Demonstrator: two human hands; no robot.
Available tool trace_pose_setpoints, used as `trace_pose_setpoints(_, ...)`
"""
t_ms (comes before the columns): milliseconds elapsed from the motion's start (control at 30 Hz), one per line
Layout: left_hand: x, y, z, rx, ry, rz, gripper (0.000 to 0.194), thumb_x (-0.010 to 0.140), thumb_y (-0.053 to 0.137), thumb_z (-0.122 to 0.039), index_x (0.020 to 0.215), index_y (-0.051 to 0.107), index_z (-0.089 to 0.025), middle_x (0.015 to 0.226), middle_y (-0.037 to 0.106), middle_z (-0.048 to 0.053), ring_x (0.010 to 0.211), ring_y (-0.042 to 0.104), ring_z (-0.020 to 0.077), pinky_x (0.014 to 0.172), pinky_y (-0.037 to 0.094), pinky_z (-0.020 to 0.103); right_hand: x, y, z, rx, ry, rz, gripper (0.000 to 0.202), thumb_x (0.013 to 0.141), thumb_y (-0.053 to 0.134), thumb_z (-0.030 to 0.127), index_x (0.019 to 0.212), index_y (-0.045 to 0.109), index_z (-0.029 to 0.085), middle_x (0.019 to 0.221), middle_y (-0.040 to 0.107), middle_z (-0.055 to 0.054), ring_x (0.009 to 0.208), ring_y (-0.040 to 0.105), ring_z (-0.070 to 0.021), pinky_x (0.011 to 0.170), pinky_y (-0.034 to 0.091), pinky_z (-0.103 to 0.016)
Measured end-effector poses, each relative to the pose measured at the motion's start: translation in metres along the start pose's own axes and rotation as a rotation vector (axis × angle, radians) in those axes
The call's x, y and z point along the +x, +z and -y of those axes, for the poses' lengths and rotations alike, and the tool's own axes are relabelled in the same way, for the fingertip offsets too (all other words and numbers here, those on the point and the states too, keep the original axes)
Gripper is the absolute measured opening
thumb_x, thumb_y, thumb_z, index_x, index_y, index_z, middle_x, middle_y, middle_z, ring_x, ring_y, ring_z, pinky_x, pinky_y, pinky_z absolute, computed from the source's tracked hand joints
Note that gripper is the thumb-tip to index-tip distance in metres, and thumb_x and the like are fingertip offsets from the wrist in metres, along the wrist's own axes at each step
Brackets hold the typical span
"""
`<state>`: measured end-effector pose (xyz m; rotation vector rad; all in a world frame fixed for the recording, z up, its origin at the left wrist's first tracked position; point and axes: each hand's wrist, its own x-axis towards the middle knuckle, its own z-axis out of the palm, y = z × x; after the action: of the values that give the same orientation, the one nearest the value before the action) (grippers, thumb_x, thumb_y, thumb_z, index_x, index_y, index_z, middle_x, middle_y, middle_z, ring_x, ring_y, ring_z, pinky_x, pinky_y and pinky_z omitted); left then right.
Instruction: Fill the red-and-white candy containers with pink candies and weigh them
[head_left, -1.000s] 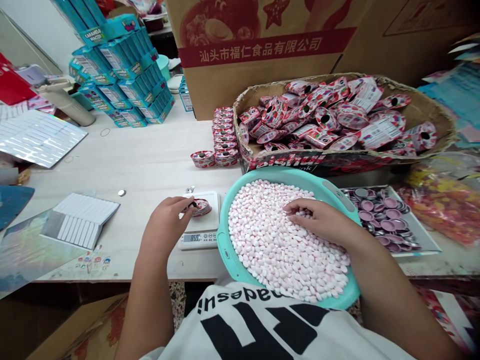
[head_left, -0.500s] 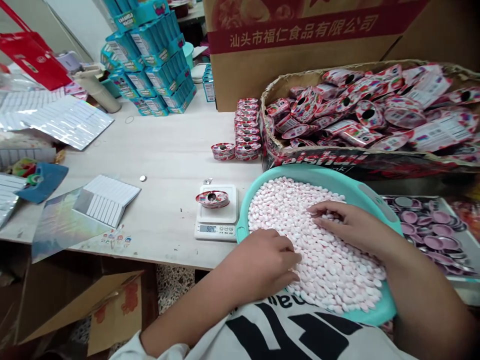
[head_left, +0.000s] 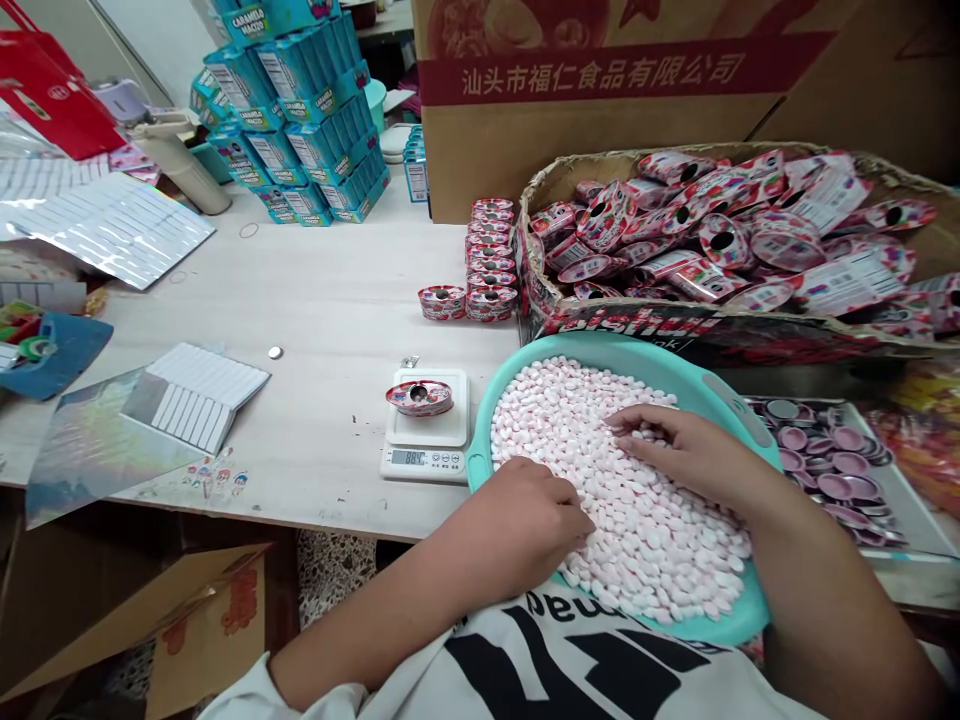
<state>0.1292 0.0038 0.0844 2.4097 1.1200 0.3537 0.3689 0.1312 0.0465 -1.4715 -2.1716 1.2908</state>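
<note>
A turquoise basin (head_left: 600,346) full of small white-and-pink candies (head_left: 637,550) rests against the front of my shirt. My left hand (head_left: 529,515) lies over its near left side, fingers curled into the candies; what they hold is hidden. Across the basin, my right hand (head_left: 671,450) touches the candies, its thumb and fingers apart with candies showing between them. Left of the basin, a small red oval packet (head_left: 420,398) with a round hole on top sits on a white digital scale (head_left: 426,430). The display appears to read 88.4.
Matching packets (head_left: 491,265) stand in a row behind the scale. A torn carton (head_left: 536,310) holds many more. Purplish caps (head_left: 832,465) fill a tray at right. Turquoise boxes (head_left: 300,130) are stacked at the back. Foil sheets (head_left: 202,395) and a red bag (head_left: 52,95) are at left.
The camera view has shifted slightly, moving the table items left in the picture. My left fingers are curled in a little more. My right hand stays in the candies, and the packet remains on the scale.
</note>
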Motion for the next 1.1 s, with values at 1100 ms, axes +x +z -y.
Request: trace_pose_setpoints(1100,-0.044,-0.115,0.211,0.146,-0.927,-0.417,0.048,0.073,0.069,-0.051,0.110,0.069,-0.020,0.111,0.073,0.010,0.099,0.065,0.0306,0.081,0.047,0.036,-0.005,-0.003,0.006,0.083,-0.016,-0.001,0.030,0.081,0.058,0.041,0.100,0.070,0.021,0.114,0.073,-0.010,0.110,0.065,-0.0302,0.101,0.049,-0.045)
